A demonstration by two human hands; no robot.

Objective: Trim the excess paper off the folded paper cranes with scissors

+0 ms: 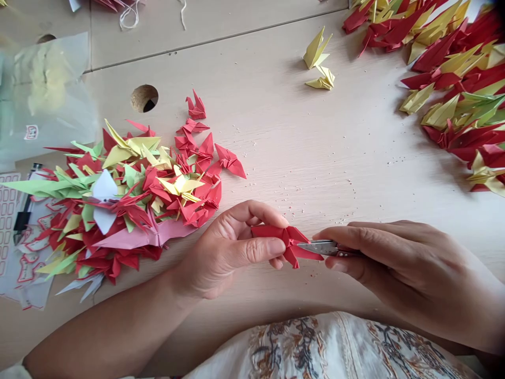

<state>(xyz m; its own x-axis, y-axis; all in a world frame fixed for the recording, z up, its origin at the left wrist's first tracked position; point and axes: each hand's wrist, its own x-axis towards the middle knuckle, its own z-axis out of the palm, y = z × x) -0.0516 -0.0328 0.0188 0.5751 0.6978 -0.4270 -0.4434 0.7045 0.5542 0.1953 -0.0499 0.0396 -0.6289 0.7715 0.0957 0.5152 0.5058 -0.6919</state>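
Head view, looking down at a pale wooden table (276, 131), and we move left to right. At far left lie a clear plastic bag (43, 100) and a sheet of printed labels (18, 237). Beside them spreads a heap of folded paper cranes (130, 210) in red, yellow and green, with a large pink crane (145, 235) at its near edge, just beside our left hand (232, 247). That hand's thumb and fingers are together, pinching a red paper crane (288, 243) above the table. Our right hand (406, 268) is closed around small steel scissors (317, 247), whose blades touch the crane; we cannot tell whether they are open. Two yellow cranes (317, 58) sit farther back, and another heap of red and yellow cranes (445, 79) fills the top right corner.
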